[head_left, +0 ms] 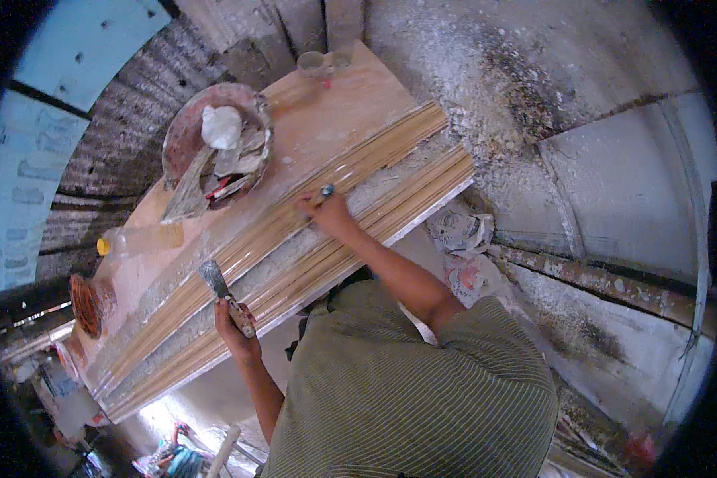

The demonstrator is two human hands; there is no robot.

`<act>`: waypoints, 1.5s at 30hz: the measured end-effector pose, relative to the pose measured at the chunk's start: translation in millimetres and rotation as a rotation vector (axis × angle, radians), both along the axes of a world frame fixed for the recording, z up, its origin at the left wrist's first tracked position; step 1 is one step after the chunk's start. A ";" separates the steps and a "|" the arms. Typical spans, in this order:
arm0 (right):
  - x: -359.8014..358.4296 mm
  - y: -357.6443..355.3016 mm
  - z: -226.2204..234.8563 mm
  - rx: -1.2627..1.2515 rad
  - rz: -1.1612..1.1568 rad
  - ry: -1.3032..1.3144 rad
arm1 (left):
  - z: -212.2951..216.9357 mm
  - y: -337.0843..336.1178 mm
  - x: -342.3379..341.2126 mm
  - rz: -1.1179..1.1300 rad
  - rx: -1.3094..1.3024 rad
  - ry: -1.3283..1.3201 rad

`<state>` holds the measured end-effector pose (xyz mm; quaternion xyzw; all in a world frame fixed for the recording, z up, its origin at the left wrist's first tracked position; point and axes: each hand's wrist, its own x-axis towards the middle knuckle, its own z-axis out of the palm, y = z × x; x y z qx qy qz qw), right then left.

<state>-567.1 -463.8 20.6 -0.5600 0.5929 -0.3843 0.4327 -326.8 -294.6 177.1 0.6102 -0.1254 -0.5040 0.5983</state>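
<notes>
- The left hand [235, 325] grips a scraper [214, 276], its blade over the far strips [398, 139]; a steep angle could gouge their wood.
- The right hand [327, 213] is closed around a small metal-ended tool [327, 190] at the far strips; I cannot tell whether they touch. Uneven pressure could shift the bundle.
- The near strips [422, 186] follow the near edge of the table [342, 107]; a sideways push could send some off.
- Surface: left, a yellow-capped bottle [143, 239] lies down; further right, a stained basin [182, 123] holds a white lump [221, 127]. Pale residue lies between the bundles.
- Room: ridged wall [107, 151] left, powdery debris [502, 103] right.
</notes>
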 end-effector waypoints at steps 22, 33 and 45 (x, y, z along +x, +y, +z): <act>-110.7 -32.3 28.3 -0.123 -0.134 0.339 | -26.7 4.3 -45.3 -0.043 0.127 0.059; -368.0 -150.4 -20.2 -0.270 -0.443 0.586 | -29.2 -24.1 -64.6 -0.054 0.125 0.085; -241.4 -82.0 -9.9 -0.363 -0.172 0.943 | -32.5 72.3 3.1 0.293 0.173 0.148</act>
